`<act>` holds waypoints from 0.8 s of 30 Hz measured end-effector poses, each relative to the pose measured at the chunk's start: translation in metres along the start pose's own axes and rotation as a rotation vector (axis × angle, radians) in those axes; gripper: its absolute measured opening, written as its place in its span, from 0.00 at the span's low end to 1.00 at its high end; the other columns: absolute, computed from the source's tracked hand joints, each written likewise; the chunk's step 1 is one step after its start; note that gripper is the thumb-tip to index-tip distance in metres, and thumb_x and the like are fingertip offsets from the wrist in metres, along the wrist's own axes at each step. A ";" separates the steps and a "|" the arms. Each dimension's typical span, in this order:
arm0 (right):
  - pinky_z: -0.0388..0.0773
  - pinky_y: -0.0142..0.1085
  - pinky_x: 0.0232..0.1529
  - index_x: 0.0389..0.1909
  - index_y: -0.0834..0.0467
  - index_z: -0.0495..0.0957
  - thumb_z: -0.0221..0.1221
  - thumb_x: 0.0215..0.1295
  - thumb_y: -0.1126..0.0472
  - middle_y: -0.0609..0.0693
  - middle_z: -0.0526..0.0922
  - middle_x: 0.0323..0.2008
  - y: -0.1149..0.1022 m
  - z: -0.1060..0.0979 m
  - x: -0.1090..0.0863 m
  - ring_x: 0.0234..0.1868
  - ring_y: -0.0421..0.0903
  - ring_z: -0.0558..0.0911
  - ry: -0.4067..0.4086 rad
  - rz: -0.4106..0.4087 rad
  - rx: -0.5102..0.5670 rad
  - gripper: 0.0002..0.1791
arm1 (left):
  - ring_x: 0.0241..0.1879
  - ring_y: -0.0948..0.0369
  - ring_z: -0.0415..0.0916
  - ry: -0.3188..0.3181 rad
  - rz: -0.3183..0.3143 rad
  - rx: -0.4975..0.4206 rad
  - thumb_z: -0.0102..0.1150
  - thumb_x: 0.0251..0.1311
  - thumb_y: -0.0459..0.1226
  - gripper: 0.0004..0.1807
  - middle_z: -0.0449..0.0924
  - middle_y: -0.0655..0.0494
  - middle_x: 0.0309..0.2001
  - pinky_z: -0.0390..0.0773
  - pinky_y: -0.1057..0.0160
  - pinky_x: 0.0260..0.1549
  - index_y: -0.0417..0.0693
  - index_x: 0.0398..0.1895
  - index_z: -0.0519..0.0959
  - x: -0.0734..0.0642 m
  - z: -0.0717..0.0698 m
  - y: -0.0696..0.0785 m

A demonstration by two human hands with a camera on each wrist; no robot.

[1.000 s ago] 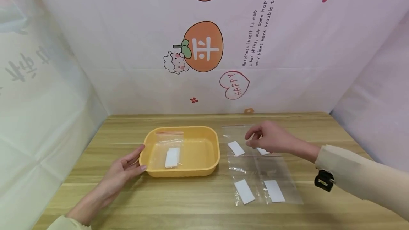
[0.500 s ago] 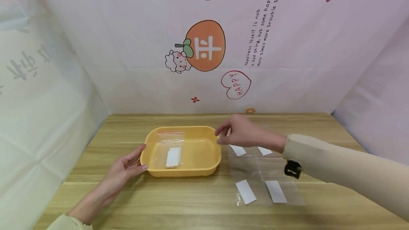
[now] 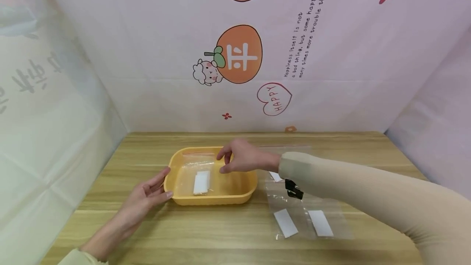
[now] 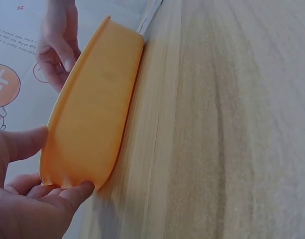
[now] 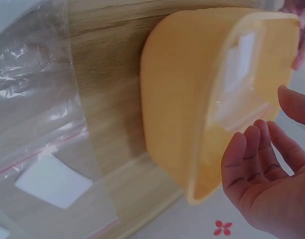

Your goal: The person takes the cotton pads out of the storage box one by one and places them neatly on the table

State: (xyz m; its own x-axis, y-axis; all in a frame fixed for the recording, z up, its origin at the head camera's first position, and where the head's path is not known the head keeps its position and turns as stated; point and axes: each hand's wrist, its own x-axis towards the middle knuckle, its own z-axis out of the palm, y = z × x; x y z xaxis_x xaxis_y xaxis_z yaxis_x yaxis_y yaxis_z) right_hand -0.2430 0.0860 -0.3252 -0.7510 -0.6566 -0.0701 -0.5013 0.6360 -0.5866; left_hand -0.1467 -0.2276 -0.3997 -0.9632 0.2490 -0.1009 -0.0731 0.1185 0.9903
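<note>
A yellow plastic tray (image 3: 235, 200) with a deep wall stands on the table. Its left end is gripped by my left hand (image 3: 141, 199), fingers on one side and thumb on the other; the left wrist view shows the same grip on the tray (image 4: 92, 104). Inside lies a clear zip bag (image 3: 187, 175) with white cards (image 3: 201, 182). Over the tray's right half hovers my right hand (image 3: 241, 156). Its fingers bend loosely, and in the right wrist view thumb and fingertips (image 5: 235, 142) stand apart with nothing between them.
Right of the tray, several clear zip bags (image 3: 301, 203) lie flat, with white cards (image 3: 285, 223) in them. My right sleeve (image 3: 331, 179) covers part of the upper ones. A printed cloth (image 3: 165, 52) hangs behind the wooden table (image 3: 176, 232).
My right hand has moved left from above the flat zip bags to over the tray. My left hand has stayed on the tray's left end.
</note>
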 end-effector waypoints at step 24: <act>0.61 0.31 0.26 0.68 0.63 0.79 0.75 0.64 0.53 0.46 0.69 0.22 0.018 0.050 0.036 0.24 0.40 0.67 -0.099 0.134 0.018 0.35 | 0.80 0.44 0.46 -0.006 -0.019 0.002 0.65 0.71 0.33 0.45 0.42 0.45 0.84 0.66 0.70 0.64 0.39 0.84 0.51 0.000 -0.003 -0.001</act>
State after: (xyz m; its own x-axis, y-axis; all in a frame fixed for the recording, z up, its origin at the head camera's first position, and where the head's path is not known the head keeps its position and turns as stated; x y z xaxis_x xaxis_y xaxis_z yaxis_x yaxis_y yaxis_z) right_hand -0.2579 0.0534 -0.3785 -0.7640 -0.6039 -0.2271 -0.3913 0.7136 -0.5812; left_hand -0.1476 -0.2310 -0.4002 -0.9601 0.2528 -0.1199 -0.0905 0.1246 0.9881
